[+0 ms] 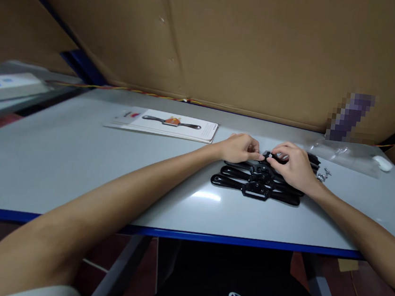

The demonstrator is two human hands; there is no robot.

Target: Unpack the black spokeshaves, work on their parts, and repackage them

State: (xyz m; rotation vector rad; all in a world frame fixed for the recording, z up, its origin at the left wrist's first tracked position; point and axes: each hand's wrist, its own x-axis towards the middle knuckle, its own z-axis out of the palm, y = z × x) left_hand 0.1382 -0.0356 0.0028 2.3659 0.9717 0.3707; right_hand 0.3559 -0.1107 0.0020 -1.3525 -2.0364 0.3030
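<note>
Cardboard wall [231, 38] runs along the back, with a shiny pale grey counter [56, 165] right up against it. Yellow-red wire [129, 89] trails along that seam, and off to the left sits a white-and-blue box [8, 86]. Down below you get dark reddish tiles [141, 265].

Front edge [191, 235] of the counter is blue. Most of the elbow room is on the left half, plus a strip between the nearest of the black tools [257, 190] and that edge. Printed card [186, 124] lies flat toward the back. Right side's busier: clear bag [348, 156], some white mouse-looking thing [381, 163], and a few little silver screws [324, 174].

OK, hands. The tools lie in close rows right of centre, handles pointing left and right, and both hands are at the farthest tool [265, 154]. Right hand [294, 165] has thumb and fingertips pinched on a small silver bit [270, 155] at its middle. Left hand [241, 147] has curled fingers, thumb touching that same tool; can't tell if it's really gripping, since some fingertips are hidden.
</note>
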